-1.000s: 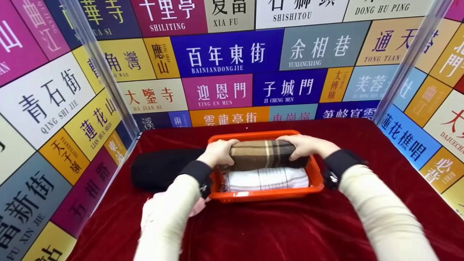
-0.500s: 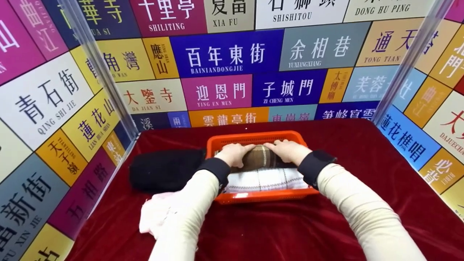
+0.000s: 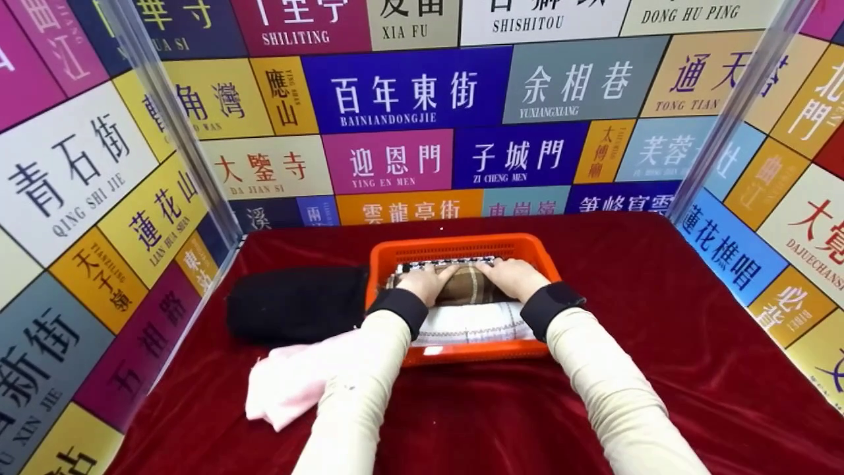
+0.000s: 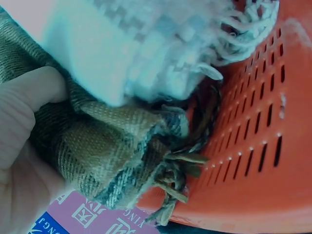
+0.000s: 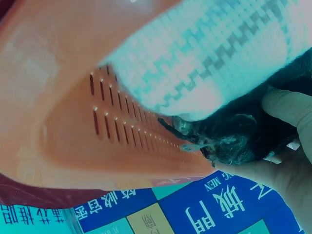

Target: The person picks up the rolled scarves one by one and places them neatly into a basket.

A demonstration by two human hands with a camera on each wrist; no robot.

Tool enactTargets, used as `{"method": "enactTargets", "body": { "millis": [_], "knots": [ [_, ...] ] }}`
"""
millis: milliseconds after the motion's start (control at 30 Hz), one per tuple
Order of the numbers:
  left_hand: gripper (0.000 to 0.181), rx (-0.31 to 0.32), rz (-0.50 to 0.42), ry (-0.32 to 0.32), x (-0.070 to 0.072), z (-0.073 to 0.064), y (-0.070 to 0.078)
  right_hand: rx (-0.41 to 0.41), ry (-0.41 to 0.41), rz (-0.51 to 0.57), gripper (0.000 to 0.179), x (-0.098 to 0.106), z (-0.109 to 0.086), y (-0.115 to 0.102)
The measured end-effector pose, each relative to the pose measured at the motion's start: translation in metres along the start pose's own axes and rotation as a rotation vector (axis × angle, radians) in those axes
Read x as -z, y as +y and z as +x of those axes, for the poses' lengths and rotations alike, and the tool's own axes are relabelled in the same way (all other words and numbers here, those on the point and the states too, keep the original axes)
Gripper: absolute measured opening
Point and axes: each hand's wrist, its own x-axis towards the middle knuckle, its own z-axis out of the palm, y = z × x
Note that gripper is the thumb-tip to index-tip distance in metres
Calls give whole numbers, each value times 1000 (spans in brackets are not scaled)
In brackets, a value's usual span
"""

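Note:
A brown plaid scarf, rolled up and fringed at its end, lies in an orange plastic basket. My left hand holds its left part, thumb against the cloth in the left wrist view. Around the darker right end, my right hand has its thumb on one side and fingers on the other in the right wrist view. A white checked cloth roll lies along the basket's near side, beside the scarf. Behind the scarf shows a black-and-white patterned edge. Most fingertips are hidden in the head view.
Left of the basket lies a black cloth roll. A pink cloth is nearer to me, partly behind my left sleeve. Dark red velvet covers the table, and walls with sign panels enclose the back and sides.
Both hands have moved closer together and lowered the brown scarf into the basket, behind the white roll. The black-and-white edge has come into view. The head view has shifted slightly.

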Motion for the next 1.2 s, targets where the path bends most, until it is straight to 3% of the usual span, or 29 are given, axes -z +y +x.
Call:
{"method": "enactTargets", "body": {
  "millis": [100,233,333,433,567,667,767,833,900,1033,1100,1200],
  "knots": [
    [73,7,35,30,-2,-2,2,0,-4,6,39,-1,1,1],
    [76,-8,4,34,-5,-1,-1,19,-30,73,50,1,-4,4],
    [77,-34,-49,68,-6,-2,-7,55,-21,209,64,4,-15,13],
    [74,-85,-116,140,-7,-11,-19,100,39,367,67,7,-32,25],
    [65,-202,-248,276,-14,-35,-45,90,205,544,64,10,-64,34],
    [58,-257,-377,444,-28,-58,-69,53,418,694,62,8,-90,27],
    [54,-227,-484,588,-47,-87,-90,90,669,810,52,-7,-115,10],
    [54,-167,-529,624,-61,-109,-101,181,776,845,39,-21,-129,-6],
    [58,-97,-533,595,-74,-131,-110,313,775,840,32,-36,-140,-21],
    [75,36,-550,379,-94,-166,-124,589,598,745,29,-62,-148,-46],
    [80,92,-538,274,-101,-177,-129,653,506,705,27,-73,-148,-53],
    [79,156,-489,193,-111,-186,-133,652,432,675,24,-84,-146,-62]
  ]
}}
